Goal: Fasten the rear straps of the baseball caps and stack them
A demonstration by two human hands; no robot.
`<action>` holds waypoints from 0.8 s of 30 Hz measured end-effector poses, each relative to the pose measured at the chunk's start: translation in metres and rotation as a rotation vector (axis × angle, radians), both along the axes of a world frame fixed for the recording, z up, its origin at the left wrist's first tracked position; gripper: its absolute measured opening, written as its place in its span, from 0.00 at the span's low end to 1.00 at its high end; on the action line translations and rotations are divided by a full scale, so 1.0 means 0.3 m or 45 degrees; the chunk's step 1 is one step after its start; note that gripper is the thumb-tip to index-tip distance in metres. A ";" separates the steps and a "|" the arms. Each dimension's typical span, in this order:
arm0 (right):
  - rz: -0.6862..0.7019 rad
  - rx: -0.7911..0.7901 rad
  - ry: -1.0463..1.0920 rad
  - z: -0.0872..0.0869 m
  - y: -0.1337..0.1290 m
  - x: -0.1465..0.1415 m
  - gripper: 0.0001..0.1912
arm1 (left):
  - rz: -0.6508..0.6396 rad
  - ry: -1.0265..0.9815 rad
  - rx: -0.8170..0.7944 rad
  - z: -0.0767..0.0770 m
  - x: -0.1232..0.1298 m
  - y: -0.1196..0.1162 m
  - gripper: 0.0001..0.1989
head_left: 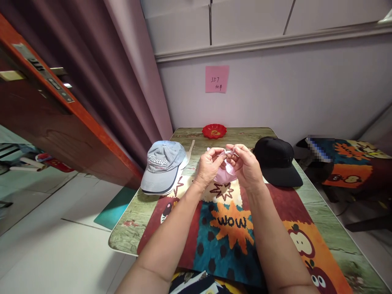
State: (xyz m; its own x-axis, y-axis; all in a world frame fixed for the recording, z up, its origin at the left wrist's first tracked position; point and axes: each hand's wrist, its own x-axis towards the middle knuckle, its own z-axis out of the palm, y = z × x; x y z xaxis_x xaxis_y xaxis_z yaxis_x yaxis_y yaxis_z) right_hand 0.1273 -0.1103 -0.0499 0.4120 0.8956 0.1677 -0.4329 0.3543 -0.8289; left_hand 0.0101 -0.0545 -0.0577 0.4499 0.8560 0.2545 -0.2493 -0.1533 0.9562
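Note:
Both my hands meet over the middle of the table, fingers pinched on a small pale pink item. My left hand [210, 165] grips its left side and my right hand [245, 163] its right side. The pink item [225, 175] looks like a cap or soft cloth; its upper part is hidden behind my fingers. To the left sits a grey-blue cap [163, 161] with white lettering, apparently stacked on another pale cap. A black cap [275, 161] rests to the right of my right hand.
A red scalloped dish [214, 131] stands at the table's back edge. A colourful patterned mat [226, 245] covers part of the wood-look table [125, 232]. An open door [92, 122] is at the left, another mat-covered surface [346, 173] at the right.

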 end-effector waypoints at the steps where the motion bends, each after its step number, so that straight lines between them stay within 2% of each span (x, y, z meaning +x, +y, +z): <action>1: -0.038 -0.020 -0.044 0.001 -0.001 -0.001 0.13 | 0.031 0.019 0.020 -0.003 -0.001 0.004 0.15; 5: -0.128 -0.038 -0.113 0.001 -0.002 -0.003 0.16 | 0.081 0.062 0.075 -0.006 -0.004 0.017 0.15; 12: -0.022 -0.141 -0.069 0.006 -0.015 0.018 0.17 | 0.050 0.148 0.239 -0.012 -0.014 -0.005 0.11; 24: -0.181 -0.193 -0.290 0.009 -0.021 0.034 0.16 | 0.087 0.312 0.465 0.000 -0.027 -0.010 0.08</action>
State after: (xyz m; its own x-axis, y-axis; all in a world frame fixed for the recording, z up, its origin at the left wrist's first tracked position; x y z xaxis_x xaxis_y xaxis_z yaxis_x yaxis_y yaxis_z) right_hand 0.1376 -0.1166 -0.0473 0.5017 0.8537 0.1394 -0.1848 0.2632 -0.9469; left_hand 0.0020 -0.0576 -0.0578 0.4798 0.7597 0.4389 0.0002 -0.5003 0.8658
